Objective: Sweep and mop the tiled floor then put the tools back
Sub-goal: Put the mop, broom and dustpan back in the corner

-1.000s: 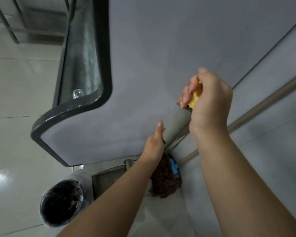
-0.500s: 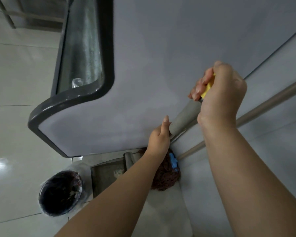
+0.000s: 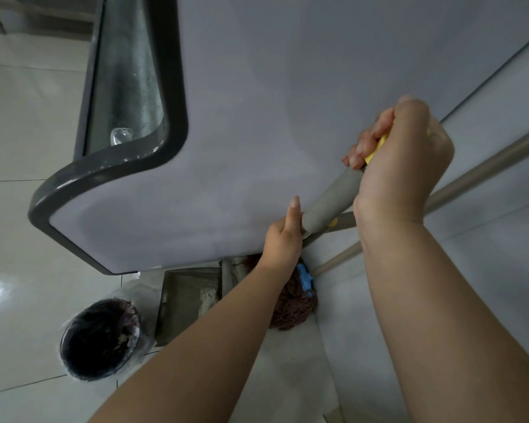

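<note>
We judge the job near its end, with the tools going back in the corner. Our right hand (image 3: 400,160) clenches the yellow-tipped top of the grey handle (image 3: 330,203), while our left hand (image 3: 283,236) wraps it lower down. Its lower end is hidden. The brown mop head (image 3: 290,306) already rests below against the wall, the dustpan (image 3: 190,297) just left, the bin (image 3: 100,338) further left.

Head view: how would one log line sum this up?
right hand: grips handle top | left hand: holds grey handle lower | mop head: floor corner
</note>
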Available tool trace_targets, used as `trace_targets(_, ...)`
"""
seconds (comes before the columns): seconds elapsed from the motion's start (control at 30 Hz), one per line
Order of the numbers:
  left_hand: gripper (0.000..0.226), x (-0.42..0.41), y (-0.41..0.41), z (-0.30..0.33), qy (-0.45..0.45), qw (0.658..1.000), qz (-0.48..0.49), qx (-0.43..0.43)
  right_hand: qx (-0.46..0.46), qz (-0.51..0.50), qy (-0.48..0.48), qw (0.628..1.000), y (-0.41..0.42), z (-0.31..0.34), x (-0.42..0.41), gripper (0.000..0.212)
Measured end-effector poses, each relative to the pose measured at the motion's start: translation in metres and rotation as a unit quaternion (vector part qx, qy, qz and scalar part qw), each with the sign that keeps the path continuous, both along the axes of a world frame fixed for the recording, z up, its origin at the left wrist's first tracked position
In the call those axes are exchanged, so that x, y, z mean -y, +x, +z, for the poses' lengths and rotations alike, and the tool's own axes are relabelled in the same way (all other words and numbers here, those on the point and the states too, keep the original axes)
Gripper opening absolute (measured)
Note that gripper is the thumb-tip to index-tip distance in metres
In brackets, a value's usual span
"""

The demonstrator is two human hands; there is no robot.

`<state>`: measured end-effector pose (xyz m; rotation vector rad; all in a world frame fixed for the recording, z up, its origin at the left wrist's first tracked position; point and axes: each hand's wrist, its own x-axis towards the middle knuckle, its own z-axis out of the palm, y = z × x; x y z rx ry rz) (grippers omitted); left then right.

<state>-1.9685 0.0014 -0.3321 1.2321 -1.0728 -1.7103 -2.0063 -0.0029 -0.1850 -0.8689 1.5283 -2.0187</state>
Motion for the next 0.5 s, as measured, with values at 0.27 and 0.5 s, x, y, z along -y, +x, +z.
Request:
trace_targets(0.27,0.055,-0.0007,0.0055,0.0004,0.01,1.0,0.025,-0.008,-0.034,0.001,0.005,0.999,0.0083,-0.0017,0.0026,0.045)
trace_targets(0.5,0.071,-0.0048,-0.0028,-0.0002,0.031,0.997,0.065,-0.019,-0.007,0.025,-0.018,1.0,0.0037,-0.0024,0.003,0.045)
